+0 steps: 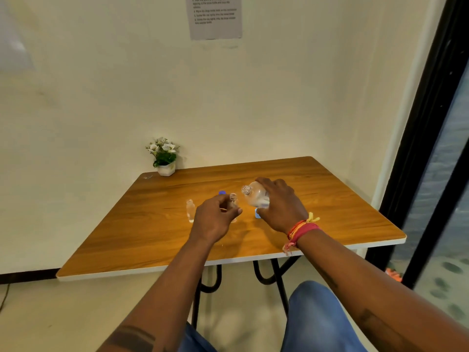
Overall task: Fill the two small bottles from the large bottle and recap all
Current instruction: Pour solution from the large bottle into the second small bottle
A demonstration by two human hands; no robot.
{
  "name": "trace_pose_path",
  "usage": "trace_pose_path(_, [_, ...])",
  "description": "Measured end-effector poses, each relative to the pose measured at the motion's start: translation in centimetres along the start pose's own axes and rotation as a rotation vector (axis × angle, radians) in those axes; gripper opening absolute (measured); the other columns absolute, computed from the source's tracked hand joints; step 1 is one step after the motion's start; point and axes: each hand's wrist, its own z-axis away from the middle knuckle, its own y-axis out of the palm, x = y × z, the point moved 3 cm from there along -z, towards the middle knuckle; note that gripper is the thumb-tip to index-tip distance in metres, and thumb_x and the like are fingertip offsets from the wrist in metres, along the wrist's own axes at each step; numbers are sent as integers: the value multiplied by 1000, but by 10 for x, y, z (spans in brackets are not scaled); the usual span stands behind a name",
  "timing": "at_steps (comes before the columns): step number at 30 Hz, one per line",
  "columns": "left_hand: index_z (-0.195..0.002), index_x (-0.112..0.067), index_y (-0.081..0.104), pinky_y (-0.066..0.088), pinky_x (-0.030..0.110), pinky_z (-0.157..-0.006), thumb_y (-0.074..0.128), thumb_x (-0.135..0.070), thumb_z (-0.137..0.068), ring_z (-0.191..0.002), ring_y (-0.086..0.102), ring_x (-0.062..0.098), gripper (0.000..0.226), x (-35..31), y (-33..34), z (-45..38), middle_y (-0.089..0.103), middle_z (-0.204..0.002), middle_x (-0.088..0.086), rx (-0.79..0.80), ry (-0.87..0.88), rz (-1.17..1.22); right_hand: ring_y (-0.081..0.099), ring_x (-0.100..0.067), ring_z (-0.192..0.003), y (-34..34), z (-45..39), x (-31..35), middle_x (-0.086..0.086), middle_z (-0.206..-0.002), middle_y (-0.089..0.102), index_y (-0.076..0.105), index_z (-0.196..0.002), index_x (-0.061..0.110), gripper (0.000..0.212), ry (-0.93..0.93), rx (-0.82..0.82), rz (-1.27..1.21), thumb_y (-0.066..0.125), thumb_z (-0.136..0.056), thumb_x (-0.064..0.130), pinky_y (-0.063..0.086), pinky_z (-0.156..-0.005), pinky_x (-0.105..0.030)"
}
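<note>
My right hand [280, 204] grips the large clear bottle [255, 195], uncapped and tilted so its mouth points left toward a small bottle. My left hand [215, 219] holds that small clear bottle [233, 199] upright on the wooden table [127, 237]; its mouth is open. A second small clear bottle [190, 210] stands alone to the left, with no cap on it. One blue cap [222, 193] lies on the table behind my left hand. Another light blue cap [257, 214] shows under my right hand.
A small white pot with white flowers [165, 158] stands at the table's far left corner against the wall. A printed sheet [214, 16] hangs on the wall. A dark door frame [431, 138] is to the right. My knees are under the table's front edge.
</note>
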Motion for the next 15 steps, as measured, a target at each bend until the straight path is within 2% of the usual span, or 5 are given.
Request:
trace_pose_path(4, [-129,-21,69,50,24,-79,79,-38,-86,-91,67,8,47,-8,-22,5,73,-105,-7,-4,19,-23,56,-28,-113,-7,-6,19,-6,-130,54,40,-146,35,79,-61,-26,74,80,-78,27,55,-88,-39])
trace_pose_path(10, [-123,-27,72,48,19,-73,79,-41,-85,-84,65,-1,41,-12,-33,10,71,-94,-16,-17,58,-35,57,-27,-109,-10,-12,36,-5,-124,56,43,-143,36,76,-137,-78,130,78,-76,23,54,-84,-37])
trace_pose_path(15, [-125,-25,71,47,18,-72,79,-42,-84,-84,63,-3,44,-9,-36,12,71,-97,-14,-34,67,-48,57,-26,-108,-10,-14,40,-4,-122,56,42,-141,38,78,-162,-95,162,80,-75,22,54,-85,-37])
